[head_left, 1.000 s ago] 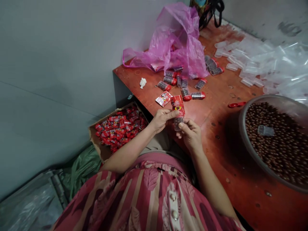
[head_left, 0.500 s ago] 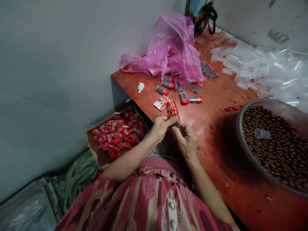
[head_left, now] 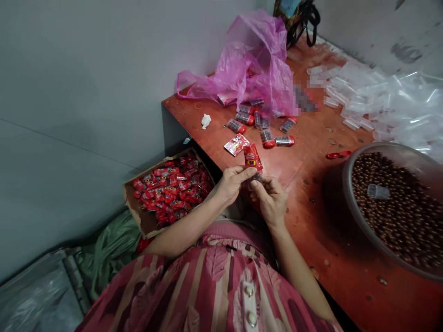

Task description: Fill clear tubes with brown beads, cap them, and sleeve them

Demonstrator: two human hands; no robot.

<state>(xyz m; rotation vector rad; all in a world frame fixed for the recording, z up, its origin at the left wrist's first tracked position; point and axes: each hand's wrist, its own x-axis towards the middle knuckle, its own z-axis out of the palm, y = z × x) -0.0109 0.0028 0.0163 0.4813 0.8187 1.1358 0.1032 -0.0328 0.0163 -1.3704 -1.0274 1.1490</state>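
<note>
My left hand (head_left: 235, 183) pinches a red printed packet (head_left: 253, 157) at its lower end, thumb on top. Close beside it, my right hand (head_left: 271, 199) grips a small clear tube of dark balls (head_left: 256, 177), partly hidden by the fingers, at the packet's bottom edge. Just beyond the hands another red and silver packet (head_left: 236, 145) lies flat on the red table (head_left: 218, 131). Several filled tubes with red caps (head_left: 266, 138) lie farther back, some beside or under a crumpled pink plastic bag (head_left: 256, 60).
A large tub (head_left: 349, 193) of brown balls stands at the right, a clear cup (head_left: 378, 192) on them. Empty clear tubes (head_left: 374, 94) are heaped at the back right. Left of the table, a cardboard box (head_left: 133, 207) holds red wrapped pieces. A red spoon (head_left: 338, 155) lies near the tub.
The view has shifted slightly. My right fingers have changed position on the tube, so more of it shows below the packet. Both hands remain close together.
</note>
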